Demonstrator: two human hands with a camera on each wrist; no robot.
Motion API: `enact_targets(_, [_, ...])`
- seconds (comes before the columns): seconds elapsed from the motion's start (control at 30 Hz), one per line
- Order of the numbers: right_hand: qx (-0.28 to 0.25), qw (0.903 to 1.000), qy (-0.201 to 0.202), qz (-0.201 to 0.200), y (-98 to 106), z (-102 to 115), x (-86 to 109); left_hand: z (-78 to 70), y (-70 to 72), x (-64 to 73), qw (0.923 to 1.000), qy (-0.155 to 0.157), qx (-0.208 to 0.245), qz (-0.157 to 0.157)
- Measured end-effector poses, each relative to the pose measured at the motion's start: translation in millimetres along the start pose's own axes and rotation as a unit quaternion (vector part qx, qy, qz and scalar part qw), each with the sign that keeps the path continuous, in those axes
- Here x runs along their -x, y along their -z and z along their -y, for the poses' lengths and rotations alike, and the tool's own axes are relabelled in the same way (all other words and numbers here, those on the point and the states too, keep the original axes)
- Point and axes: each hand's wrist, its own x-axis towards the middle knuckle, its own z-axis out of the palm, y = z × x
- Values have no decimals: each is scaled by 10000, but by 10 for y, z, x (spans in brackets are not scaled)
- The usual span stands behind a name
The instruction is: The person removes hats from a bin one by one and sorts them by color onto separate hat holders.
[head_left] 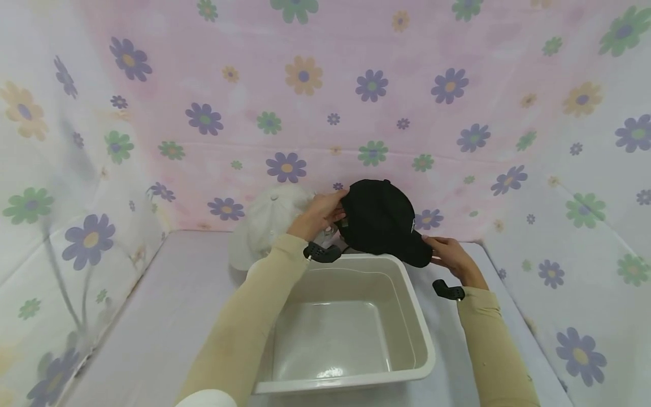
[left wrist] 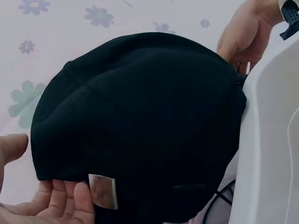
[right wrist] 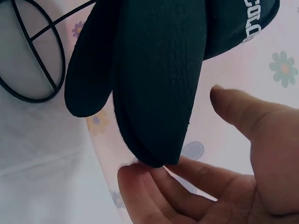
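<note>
Above the far rim of the bin is a black baseball cap (head_left: 378, 217), its brim pointing right and white lettering on its front. My left hand (head_left: 322, 212) holds the cap's back edge, fingers curled under it beside a silver strap buckle (left wrist: 103, 191). At the brim's tip is my right hand (head_left: 452, 254). Its fingertips touch the brim from below, while the thumb stands apart from it in the right wrist view. A second dark rounded flap (right wrist: 88, 79) hangs beside the brim. Partly behind my left hand sits a white cap (head_left: 272, 217).
A beige plastic bin (head_left: 424, 339) stands on the white-covered table (head_left: 168, 316), in front of the caps. Black wire hoops (right wrist: 30, 39) show near the cap in the right wrist view. Flower-patterned cloth (head_left: 330, 102) hangs at the back and both sides.
</note>
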Motion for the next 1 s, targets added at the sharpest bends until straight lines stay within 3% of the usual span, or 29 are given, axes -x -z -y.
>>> enact_targets(0.17, [-653, 9976, -49, -223, 28, -1, 2, 13, -31, -9, 9998, -90, -75, -184])
enact_targets(0.33, [-1615, 9861, 186, -351, 54, 52, -1, 10, -27, -36, 9998, -80, 73, -157])
enact_targets(0.47, [-1862, 9821, 157, -253, 40, 164, -1, 5, -16, -50, 9996, -215, 172, -92])
enact_targets(0.73, [-870, 9949, -119, -499, -12, 264, -55, 84, -45, 19, 9955, -788, -454, -248])
enact_targets(0.83, [-771, 9952, -208, -575, -8, 269, -88, 142, -67, 59, 9942, -734, -666, -425])
enact_targets(1.0, [-538, 9963, -291, -610, 8, 245, -131, 266, -83, 100, 9940, -388, -889, -507])
